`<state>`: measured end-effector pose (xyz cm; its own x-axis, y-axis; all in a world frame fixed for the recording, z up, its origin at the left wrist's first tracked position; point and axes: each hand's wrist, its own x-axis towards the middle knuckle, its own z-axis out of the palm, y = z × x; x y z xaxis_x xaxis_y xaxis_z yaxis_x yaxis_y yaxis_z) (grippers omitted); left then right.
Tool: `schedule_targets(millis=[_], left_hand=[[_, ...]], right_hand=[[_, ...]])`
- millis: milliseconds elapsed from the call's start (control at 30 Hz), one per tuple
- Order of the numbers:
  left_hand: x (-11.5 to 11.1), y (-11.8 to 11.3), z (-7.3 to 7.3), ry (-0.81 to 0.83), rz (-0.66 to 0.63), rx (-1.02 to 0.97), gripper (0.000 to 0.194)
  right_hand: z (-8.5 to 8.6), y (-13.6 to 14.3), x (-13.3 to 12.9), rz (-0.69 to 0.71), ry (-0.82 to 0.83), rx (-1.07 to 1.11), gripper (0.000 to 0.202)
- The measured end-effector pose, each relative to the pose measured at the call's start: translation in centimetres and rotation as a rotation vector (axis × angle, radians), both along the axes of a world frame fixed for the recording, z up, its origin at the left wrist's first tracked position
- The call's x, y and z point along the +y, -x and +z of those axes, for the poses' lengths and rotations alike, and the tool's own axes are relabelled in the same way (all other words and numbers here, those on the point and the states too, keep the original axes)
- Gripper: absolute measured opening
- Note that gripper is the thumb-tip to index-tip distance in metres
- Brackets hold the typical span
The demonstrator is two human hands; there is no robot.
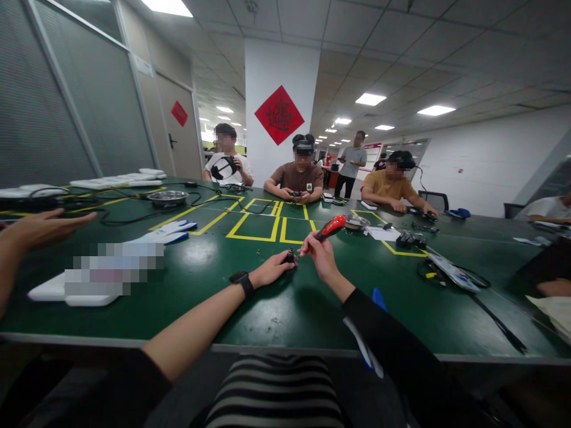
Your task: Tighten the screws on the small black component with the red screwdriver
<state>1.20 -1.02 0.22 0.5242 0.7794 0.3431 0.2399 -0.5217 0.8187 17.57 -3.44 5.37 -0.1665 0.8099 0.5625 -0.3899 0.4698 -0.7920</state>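
My left hand (273,268), with a dark watch (243,280) at the wrist, is closed around a small black cylindrical part (290,255) just above the green table. My right hand (320,254) grips a screwdriver (331,227) by its red and black handle, which slants up to the right. Its shaft points down-left toward the black part; whether the tip touches it I cannot tell. A tiny metal piece (257,252) lies on the table left of my hands.
Yellow tape (252,239) marks rectangles on the green table (200,321). White-blue gloves (165,230) and a metal bowl (167,198) lie left. Black blocks (411,240) and cables are at right. A co-worker's hand (49,229) reaches in from the left; other people sit opposite.
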Motion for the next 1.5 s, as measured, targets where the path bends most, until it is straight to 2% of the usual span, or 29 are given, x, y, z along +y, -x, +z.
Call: schedule_targets(millis=[133, 233, 333, 467, 733, 1000, 1133, 1500], left_hand=[[0.0, 0.0, 0.1, -0.001, 0.000, -0.006, 0.034], [0.0, 0.0, 0.0, -0.001, 0.008, -0.004, 0.032], [0.0, 0.0, 0.1, 0.002, 0.014, 0.001, 0.031], [0.0, 0.0, 0.1, -0.013, 0.007, 0.005, 0.029], [0.0, -0.1, 0.1, 0.002, 0.002, 0.007, 0.032], [0.0, -0.1, 0.1, 0.015, -0.008, -0.012, 0.030], [0.0, -0.1, 0.1, 0.007, -0.006, -0.011, 0.030], [-0.1, 0.0, 0.1, -0.011, 0.016, 0.005, 0.029]], right_hand=[[0.0, 0.0, -0.2, -0.002, 0.007, -0.009, 0.007], [0.1, 0.0, -0.5, 0.046, -0.009, 0.003, 0.003], [0.3, 0.1, -0.8, 0.053, -0.032, -0.005, 0.012], [0.6, 0.4, -1.0, -0.035, -0.062, -0.030, 0.026], [0.5, 0.9, -0.9, -0.013, -0.048, 0.032, 0.035], [0.8, 0.9, -0.9, -0.133, -0.144, -0.045, 0.031], [0.4, 0.8, -0.9, -0.219, -0.112, 0.002, 0.026], [1.0, 0.8, -1.2, -0.170, -0.126, -0.052, 0.024]])
